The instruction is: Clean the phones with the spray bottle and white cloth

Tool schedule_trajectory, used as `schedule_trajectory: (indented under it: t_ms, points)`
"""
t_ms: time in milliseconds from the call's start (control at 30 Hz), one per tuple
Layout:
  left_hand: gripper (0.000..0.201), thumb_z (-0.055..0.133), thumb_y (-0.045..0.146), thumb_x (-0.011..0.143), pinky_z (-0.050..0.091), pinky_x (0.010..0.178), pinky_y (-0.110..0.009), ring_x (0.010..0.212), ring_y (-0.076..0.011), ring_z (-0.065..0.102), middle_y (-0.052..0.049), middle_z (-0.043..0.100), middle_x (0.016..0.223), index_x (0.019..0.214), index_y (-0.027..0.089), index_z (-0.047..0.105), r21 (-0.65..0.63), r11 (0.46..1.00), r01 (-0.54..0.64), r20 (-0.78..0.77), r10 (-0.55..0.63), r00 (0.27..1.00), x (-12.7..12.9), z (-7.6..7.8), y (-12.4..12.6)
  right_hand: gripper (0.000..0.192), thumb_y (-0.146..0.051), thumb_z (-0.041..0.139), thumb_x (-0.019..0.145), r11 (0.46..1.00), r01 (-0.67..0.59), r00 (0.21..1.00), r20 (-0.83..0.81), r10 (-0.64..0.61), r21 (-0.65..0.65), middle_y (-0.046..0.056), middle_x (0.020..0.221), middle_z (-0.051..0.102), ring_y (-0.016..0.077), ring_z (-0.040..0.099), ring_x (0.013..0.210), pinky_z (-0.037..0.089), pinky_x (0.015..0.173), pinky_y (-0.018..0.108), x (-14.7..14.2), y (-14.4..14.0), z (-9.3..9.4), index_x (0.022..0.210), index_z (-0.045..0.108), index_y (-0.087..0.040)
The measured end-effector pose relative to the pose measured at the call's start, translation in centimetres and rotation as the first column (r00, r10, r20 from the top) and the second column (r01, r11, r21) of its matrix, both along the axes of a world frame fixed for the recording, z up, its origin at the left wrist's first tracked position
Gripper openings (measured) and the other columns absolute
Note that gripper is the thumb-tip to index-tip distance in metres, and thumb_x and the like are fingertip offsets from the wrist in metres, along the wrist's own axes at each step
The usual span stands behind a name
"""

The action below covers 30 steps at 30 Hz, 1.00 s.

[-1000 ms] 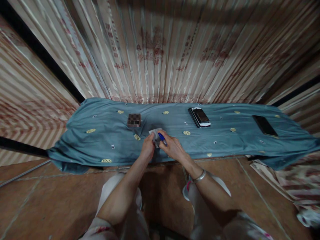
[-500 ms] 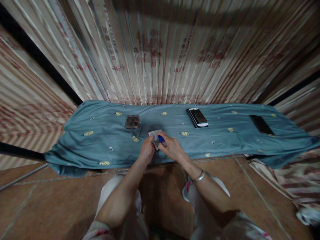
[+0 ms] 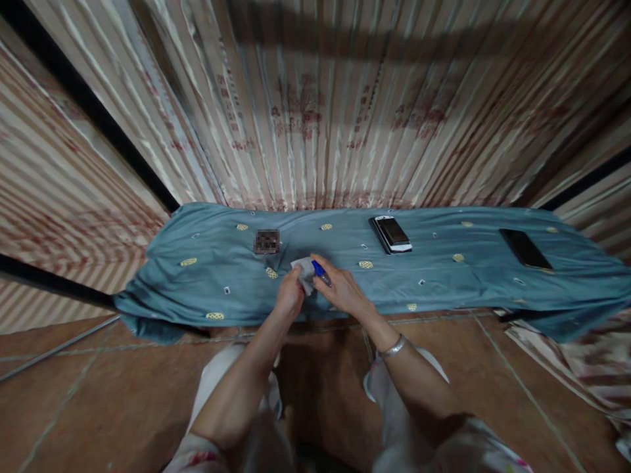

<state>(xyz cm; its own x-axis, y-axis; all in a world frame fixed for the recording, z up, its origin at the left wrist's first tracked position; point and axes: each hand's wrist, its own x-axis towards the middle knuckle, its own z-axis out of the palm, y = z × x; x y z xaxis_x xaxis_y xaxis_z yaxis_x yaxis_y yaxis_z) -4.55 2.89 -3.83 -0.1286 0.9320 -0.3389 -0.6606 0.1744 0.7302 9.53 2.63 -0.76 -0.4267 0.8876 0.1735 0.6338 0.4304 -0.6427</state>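
Observation:
My left hand is closed on a small light-grey cloth, pinching its left side over the front part of the covered bench. Held in the curled fingers of my right hand is a small blue-topped bottle with a darker, see-through lower part. Its top points up and left, towards the cloth. My fingers hide part of the bottle, so its exact kind is unclear. Both hands are close together, with the cloth between them.
A blue-green patterned sheet covers the long bench. A blurred-out dark item lies left of my hands. To the right are stacked phones, a white-edged one uppermost, and a black phone. Pleated curtains hang behind.
The view has shifted slightly, so the bench items sit a little further right. The blue-topped bottle has tilted slightly in my right hand; both hands keep their hold.

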Motion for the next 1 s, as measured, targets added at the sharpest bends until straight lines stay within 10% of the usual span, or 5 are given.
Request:
schedule_trajectory:
  t_ms: [400,633,767,900,1000]
  points:
    - [0.015,0.066,0.026,0.086,0.054,0.100,-0.041,0.107,-0.0262,0.072,-0.013,0.077,0.091,0.088,0.012,0.070,-0.047,0.998,-0.042,0.005,0.042,0.999,0.0,-0.4,-0.9,0.062,-0.025,0.057,0.092,0.958,0.286,0.924,0.254,-0.285,0.032,0.021,0.115,0.073,0.0313,0.071,0.104,0.052,0.092,0.038,4.1,4.4,-3.0,0.149,0.040,-0.008]
    - [0.013,0.071,0.024,0.082,0.055,0.098,-0.040,0.106,-0.0272,0.072,-0.014,0.078,0.086,0.084,0.011,0.070,-0.001,1.000,0.022,0.006,-0.022,1.000,0.4,0.3,-1.5,0.045,-0.024,0.054,0.092,0.944,0.306,0.950,0.020,-0.310,0.126,0.022,0.142,0.059,0.0299,0.054,0.135,0.040,0.115,0.046,3.7,4.6,-3.9,0.135,0.058,-0.011]
    - [0.018,0.076,0.026,0.074,0.055,0.096,-0.039,0.103,-0.0279,0.073,-0.012,0.078,0.082,0.083,0.012,0.071,0.069,0.997,0.042,-0.007,-0.042,0.999,0.3,0.6,-2.0,0.039,-0.045,0.047,0.098,0.976,0.177,0.938,-0.277,-0.206,-0.128,0.013,0.124,0.071,0.0266,0.064,0.121,0.047,0.107,0.045,2.3,3.4,-3.0,0.116,0.070,-0.018]
    - [0.029,0.082,0.033,0.066,0.056,0.092,-0.039,0.098,-0.0295,0.073,-0.011,0.077,0.079,0.082,0.012,0.071,0.114,0.992,0.063,-0.024,-0.061,0.998,-0.6,1.0,-2.4,0.054,-0.068,0.051,0.091,0.779,-0.211,0.766,-0.594,-0.244,-0.591,0.010,0.098,0.078,0.0242,0.073,0.097,0.058,0.088,0.040,0.4,1.9,-2.5,0.099,0.073,-0.019]
    - [0.034,0.084,0.037,0.062,0.056,0.087,-0.038,0.094,-0.0282,0.073,-0.008,0.076,0.076,0.081,0.013,0.070,0.124,0.992,0.025,-0.072,-0.016,0.997,-1.2,1.5,-2.5,0.050,-0.066,0.072,0.077,0.621,-0.432,0.623,-0.714,-0.318,-0.654,0.009,0.090,0.078,0.0224,0.074,0.088,0.060,0.079,0.036,-0.7,1.1,-2.4,0.093,0.073,-0.018]
